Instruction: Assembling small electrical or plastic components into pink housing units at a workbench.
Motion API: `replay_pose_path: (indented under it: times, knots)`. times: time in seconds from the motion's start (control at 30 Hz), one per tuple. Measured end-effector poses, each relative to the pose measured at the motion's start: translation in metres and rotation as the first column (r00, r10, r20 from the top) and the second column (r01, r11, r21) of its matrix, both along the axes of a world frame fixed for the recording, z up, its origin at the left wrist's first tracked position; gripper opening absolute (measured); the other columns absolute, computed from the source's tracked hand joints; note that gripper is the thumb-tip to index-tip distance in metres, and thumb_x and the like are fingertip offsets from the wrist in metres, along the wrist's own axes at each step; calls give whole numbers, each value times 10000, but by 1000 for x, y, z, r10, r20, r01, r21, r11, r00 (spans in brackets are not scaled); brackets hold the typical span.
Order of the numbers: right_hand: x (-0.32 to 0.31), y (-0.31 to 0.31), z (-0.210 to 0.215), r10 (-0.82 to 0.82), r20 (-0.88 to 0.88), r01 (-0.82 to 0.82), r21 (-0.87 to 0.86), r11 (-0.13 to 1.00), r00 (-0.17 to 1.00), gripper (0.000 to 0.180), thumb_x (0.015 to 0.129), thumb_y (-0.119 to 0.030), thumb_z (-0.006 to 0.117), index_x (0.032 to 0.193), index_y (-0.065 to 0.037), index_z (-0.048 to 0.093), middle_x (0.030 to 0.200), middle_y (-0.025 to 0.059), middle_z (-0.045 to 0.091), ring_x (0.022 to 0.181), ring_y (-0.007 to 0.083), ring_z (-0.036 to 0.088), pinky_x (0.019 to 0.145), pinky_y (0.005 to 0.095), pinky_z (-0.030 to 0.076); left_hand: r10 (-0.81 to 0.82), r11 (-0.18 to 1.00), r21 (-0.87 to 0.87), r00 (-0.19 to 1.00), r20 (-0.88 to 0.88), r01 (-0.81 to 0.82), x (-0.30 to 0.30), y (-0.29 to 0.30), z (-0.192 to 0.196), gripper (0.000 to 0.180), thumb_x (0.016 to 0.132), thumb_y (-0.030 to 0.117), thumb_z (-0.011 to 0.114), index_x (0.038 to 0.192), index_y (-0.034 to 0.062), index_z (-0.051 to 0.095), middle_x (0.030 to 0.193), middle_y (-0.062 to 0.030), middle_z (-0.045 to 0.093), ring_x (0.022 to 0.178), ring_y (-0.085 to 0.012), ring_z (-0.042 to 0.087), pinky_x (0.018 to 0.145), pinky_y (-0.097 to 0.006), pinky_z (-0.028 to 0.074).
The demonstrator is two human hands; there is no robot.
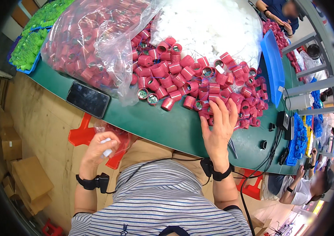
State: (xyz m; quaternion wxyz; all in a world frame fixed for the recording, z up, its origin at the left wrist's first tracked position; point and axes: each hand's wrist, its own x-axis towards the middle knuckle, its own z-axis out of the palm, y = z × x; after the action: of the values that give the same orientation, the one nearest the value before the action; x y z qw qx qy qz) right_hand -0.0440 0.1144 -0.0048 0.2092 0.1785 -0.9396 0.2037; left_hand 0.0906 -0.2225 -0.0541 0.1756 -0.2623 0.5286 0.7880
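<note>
Off the table's near edge, my left hand (101, 148) is closed around a small white plastic piece (106, 147). My right hand (219, 131) reaches over the near side of a heap of short red cylinders (178, 78), fingers stretched and apart. Its fingertips overlap the nearest cylinders; I see nothing gripped in them. Green circuit boards show inside some cylinders, and thin dark wires run among them. Behind lies a large mound of white pieces (210, 27), too bright to make out. A clear plastic bag (92, 43) full of red cylinders stands at the left of the heap.
A black phone (88, 99) lies near the left edge of the green table (147, 128). Tweezers (233, 148) lie beside my right wrist. Further right are a blue tray (273, 67), cables and black adapters (283, 120). Two people sit at the right. Cardboard boxes (31, 181) stand at the left.
</note>
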Motion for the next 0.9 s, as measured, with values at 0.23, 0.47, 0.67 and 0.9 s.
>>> replay_pose_path:
  times: [0.23, 0.47, 0.67, 0.9]
  knots:
    - [-3, 6, -1, 50, -125, -44, 46, 998, 991, 467, 694, -10, 767, 1142, -75, 652, 1113, 62, 668, 1303, 385, 433, 1023, 505, 344, -410, 903, -282, 850, -330, 326, -74, 102, 53, 275, 824, 100, 760, 1063, -2, 671, 749, 23, 606, 632, -51, 555, 547, -223, 434]
    - [38, 5, -3, 146, 53, -136, -156, 978, 988, 466, 669, -21, 789, 1116, -80, 668, 1075, 50, 693, 1255, 386, 489, 990, 476, 388, -336, 910, -386, 815, -472, 152, -103, 159, 48, 203, 826, 67, 748, 1005, -14, 702, 754, 20, 607, 685, -44, 553, 590, -214, 437]
    - [46, 6, -8, 171, 138, -134, -243, 961, 975, 519, 685, 3, 750, 1186, -51, 627, 1177, 102, 654, 1227, 373, 502, 964, 465, 430, -317, 928, -310, 876, -364, 207, -98, 163, 39, 97, 854, 64, 715, 892, -24, 709, 813, -18, 666, 725, -48, 564, 623, -215, 455]
    - [42, -18, -13, 258, 212, -130, -479, 868, 943, 544, 730, 89, 686, 1253, -16, 577, 1005, 107, 707, 1113, 306, 563, 919, 421, 468, -256, 926, -368, 851, -458, 80, -92, 173, 29, 77, 839, 53, 716, 871, -14, 698, 732, -32, 667, 662, -70, 604, 569, -255, 475]
